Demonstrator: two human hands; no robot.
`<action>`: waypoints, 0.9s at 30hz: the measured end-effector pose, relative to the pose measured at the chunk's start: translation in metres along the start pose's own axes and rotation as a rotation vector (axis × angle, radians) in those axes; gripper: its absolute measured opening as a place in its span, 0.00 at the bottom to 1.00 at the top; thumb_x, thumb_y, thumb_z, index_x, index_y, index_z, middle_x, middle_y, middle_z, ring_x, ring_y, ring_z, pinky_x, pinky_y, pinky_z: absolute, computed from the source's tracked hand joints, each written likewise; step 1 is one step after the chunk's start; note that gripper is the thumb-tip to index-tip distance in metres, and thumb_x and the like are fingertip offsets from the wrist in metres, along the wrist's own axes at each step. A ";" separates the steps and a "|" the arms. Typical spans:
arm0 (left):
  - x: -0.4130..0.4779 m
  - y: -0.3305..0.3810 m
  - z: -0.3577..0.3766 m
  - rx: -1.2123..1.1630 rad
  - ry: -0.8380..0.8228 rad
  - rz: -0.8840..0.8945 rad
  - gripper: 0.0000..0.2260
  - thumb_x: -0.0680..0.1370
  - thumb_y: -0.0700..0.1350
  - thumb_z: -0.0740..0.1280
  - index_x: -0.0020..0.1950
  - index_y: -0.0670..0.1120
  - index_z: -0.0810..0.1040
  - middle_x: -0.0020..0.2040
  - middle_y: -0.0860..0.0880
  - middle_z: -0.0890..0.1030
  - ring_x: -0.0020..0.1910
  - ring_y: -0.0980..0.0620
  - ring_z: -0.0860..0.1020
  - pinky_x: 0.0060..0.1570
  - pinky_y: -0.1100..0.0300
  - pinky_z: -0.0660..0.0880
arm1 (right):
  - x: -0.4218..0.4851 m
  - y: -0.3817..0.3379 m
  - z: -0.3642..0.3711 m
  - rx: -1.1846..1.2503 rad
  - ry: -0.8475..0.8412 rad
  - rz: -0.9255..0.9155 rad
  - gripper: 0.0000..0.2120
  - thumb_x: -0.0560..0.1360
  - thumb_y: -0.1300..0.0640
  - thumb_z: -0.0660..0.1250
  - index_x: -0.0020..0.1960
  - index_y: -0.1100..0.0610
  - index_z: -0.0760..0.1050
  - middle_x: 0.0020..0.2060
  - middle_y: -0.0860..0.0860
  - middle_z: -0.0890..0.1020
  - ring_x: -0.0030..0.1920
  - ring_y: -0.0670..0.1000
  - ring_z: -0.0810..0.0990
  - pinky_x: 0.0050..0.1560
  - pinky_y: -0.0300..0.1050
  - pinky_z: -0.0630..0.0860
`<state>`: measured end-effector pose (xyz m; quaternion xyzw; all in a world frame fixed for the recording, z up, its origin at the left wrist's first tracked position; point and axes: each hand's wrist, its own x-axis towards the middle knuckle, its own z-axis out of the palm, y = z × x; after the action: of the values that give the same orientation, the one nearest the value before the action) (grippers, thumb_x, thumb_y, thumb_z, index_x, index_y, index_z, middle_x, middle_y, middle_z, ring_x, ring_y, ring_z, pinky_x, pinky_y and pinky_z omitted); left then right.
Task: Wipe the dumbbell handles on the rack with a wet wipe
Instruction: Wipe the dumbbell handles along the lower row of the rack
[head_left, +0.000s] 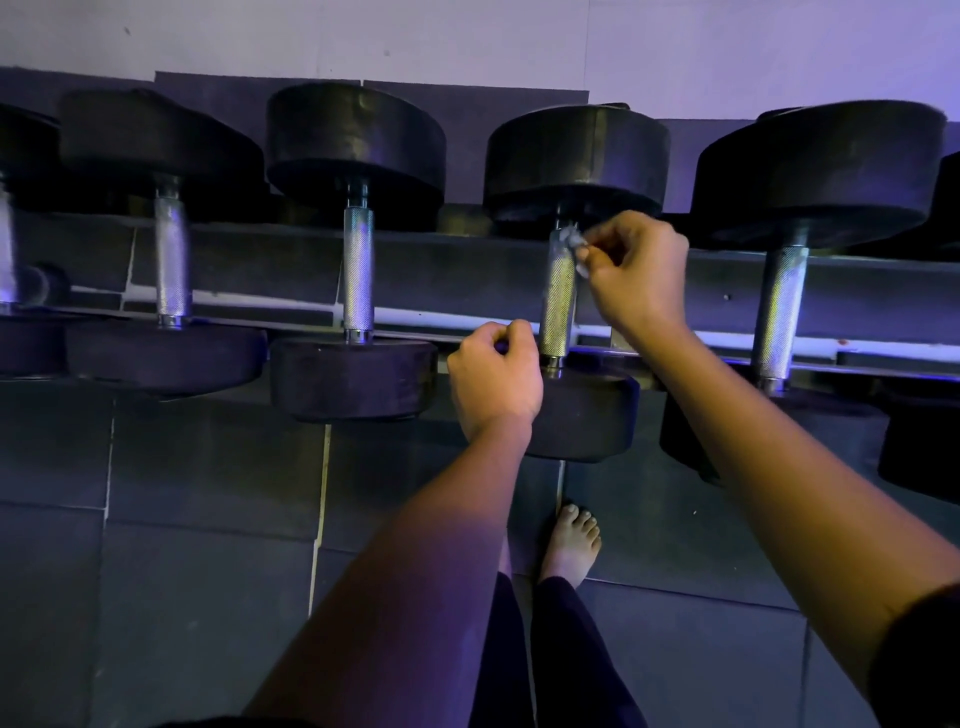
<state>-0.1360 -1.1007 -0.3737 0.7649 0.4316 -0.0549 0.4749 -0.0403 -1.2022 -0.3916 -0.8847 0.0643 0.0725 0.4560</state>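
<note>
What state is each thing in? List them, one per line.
wet wipe, crumpled, pinched against the dumbbell handle at its far end.
right hand, pinches the wet wipe.
left hand, fingers curled beside the handle's near end; grip unclear.
dumbbell handle, lying on the rack.
other dumbbells, racked, untouched.

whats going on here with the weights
A person stands over a dumbbell rack. Their right hand pinches a small wet wipe against the far end of one dumbbell's knurled handle. The left hand is curled by the handle's near end, beside the near weight head, with nothing visibly in it. Neither hand touches the neighbouring dumbbells.
</note>
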 end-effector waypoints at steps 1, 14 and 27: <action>0.000 0.000 0.000 -0.004 -0.001 0.002 0.14 0.78 0.46 0.63 0.33 0.46 0.76 0.28 0.52 0.73 0.28 0.56 0.70 0.26 0.65 0.64 | -0.004 0.001 0.000 -0.019 -0.029 0.000 0.02 0.73 0.62 0.71 0.42 0.60 0.81 0.33 0.50 0.81 0.33 0.44 0.78 0.40 0.45 0.78; 0.000 0.000 0.000 0.001 0.001 -0.002 0.14 0.78 0.46 0.63 0.34 0.44 0.77 0.29 0.50 0.74 0.28 0.54 0.70 0.26 0.62 0.64 | -0.010 0.003 -0.002 0.087 -0.025 0.102 0.03 0.72 0.60 0.73 0.41 0.55 0.81 0.34 0.47 0.83 0.38 0.47 0.83 0.45 0.50 0.82; 0.001 0.002 -0.001 -0.014 0.002 -0.017 0.13 0.77 0.46 0.63 0.35 0.44 0.81 0.30 0.48 0.77 0.29 0.52 0.73 0.27 0.62 0.67 | -0.047 0.007 -0.007 0.026 -0.059 0.103 0.06 0.73 0.64 0.71 0.43 0.53 0.83 0.35 0.45 0.82 0.36 0.40 0.79 0.40 0.30 0.75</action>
<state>-0.1342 -1.0997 -0.3723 0.7579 0.4389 -0.0550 0.4794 -0.0870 -1.2092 -0.3846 -0.8718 0.0973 0.1209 0.4647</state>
